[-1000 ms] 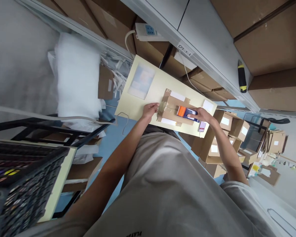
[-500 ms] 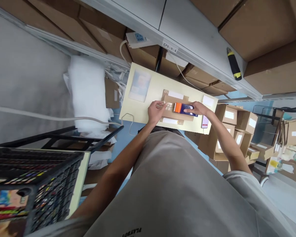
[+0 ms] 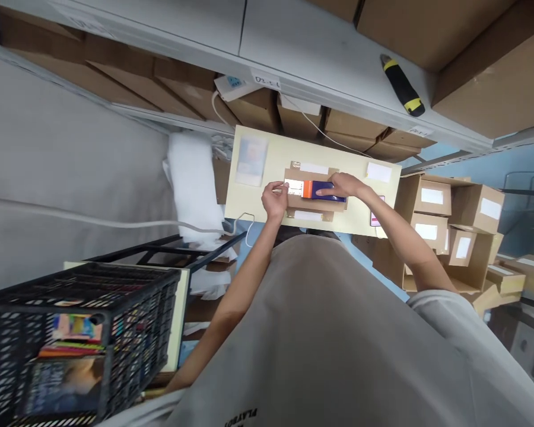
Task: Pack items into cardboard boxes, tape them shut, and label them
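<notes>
A flattened cardboard box [image 3: 315,203] lies open on a pale yellow table [image 3: 271,160]. On it rests a small orange, white and blue product box [image 3: 309,190]. My right hand [image 3: 345,185] lies on the blue end of that box, fingers stretched over it. My left hand [image 3: 276,200] is curled at the cardboard's left edge, pinching at the white end of the product box. White labels [image 3: 314,168] sit on the cardboard flaps.
A phone [image 3: 375,219] lies near the table's right edge, a clear sleeve [image 3: 250,160] at its left. A black crate [image 3: 71,344] of goods stands lower left. Labelled cartons [image 3: 445,219] pile at right. A yellow-black knife [image 3: 401,85] and a power strip [image 3: 234,86] rest on shelving.
The view has swung, so the table sits more central. My left hand has moved in from the cardboard's edge to the product box's left end. My right hand stays on the box.
</notes>
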`<state>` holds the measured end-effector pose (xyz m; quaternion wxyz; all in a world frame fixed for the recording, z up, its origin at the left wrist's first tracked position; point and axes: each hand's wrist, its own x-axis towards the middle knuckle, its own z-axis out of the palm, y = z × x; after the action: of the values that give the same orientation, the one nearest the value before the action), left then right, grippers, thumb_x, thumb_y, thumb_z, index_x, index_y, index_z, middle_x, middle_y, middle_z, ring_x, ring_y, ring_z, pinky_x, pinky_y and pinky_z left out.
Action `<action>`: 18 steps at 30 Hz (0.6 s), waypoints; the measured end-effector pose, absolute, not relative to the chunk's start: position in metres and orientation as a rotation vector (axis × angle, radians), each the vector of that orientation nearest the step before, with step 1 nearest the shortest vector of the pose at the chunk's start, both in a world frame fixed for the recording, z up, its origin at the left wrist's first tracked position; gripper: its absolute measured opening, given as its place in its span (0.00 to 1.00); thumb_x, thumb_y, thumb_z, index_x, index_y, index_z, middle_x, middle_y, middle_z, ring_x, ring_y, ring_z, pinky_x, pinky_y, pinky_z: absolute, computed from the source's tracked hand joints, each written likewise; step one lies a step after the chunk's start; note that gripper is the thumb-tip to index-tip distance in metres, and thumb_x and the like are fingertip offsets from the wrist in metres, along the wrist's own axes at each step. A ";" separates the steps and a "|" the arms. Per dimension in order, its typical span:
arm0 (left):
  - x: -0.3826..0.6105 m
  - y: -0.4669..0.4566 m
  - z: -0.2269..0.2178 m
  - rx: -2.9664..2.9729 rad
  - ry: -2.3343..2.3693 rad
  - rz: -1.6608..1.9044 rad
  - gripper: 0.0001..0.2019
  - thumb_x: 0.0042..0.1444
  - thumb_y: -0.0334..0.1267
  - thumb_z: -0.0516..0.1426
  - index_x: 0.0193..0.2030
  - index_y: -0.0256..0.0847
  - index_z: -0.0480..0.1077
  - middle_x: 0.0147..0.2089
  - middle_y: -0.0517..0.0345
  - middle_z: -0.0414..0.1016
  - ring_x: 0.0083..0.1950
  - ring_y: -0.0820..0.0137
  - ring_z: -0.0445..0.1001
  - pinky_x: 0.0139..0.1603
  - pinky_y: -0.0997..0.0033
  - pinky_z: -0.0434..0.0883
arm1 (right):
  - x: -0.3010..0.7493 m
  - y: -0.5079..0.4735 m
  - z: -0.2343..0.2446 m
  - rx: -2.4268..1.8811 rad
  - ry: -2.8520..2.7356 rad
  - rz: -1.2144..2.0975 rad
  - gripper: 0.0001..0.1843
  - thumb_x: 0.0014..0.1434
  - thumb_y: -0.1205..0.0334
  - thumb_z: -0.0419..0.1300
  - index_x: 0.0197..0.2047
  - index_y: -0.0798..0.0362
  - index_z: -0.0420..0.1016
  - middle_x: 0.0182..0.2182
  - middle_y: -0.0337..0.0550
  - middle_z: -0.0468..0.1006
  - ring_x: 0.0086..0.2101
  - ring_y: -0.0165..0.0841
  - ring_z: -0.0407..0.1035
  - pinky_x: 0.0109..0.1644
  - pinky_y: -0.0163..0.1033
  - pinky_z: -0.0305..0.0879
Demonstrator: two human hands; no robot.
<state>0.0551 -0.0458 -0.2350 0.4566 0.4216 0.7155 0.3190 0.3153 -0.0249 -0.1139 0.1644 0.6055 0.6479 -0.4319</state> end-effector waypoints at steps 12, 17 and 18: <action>0.067 -0.046 -0.243 0.982 1.906 0.831 0.10 0.60 0.44 0.69 0.43 0.42 0.80 0.42 0.55 0.83 0.37 0.67 0.74 0.47 0.66 0.72 | 0.356 -0.042 -0.108 1.747 1.860 -1.287 0.44 0.63 0.16 0.66 0.44 0.55 0.88 0.37 0.58 0.87 0.38 0.50 0.80 0.46 0.50 0.72; 0.070 -0.047 -0.245 1.010 1.914 0.840 0.09 0.61 0.43 0.69 0.43 0.42 0.79 0.41 0.55 0.82 0.39 0.67 0.74 0.48 0.66 0.72 | 0.458 -0.074 -0.068 1.723 1.627 -1.440 0.44 0.59 0.15 0.67 0.31 0.53 0.86 0.25 0.49 0.81 0.29 0.43 0.76 0.38 0.46 0.66; 0.070 -0.047 -0.245 1.016 1.919 0.831 0.09 0.61 0.43 0.68 0.43 0.42 0.79 0.41 0.55 0.82 0.40 0.66 0.75 0.49 0.66 0.73 | 0.472 -0.078 -0.065 1.740 1.603 -1.446 0.44 0.58 0.15 0.69 0.29 0.53 0.85 0.24 0.49 0.81 0.29 0.42 0.76 0.38 0.45 0.65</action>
<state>0.0699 -0.0468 -0.2452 0.3972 0.4009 0.7575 0.3282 0.4724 -0.0779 -0.0645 0.1835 0.6168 0.5684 -0.5126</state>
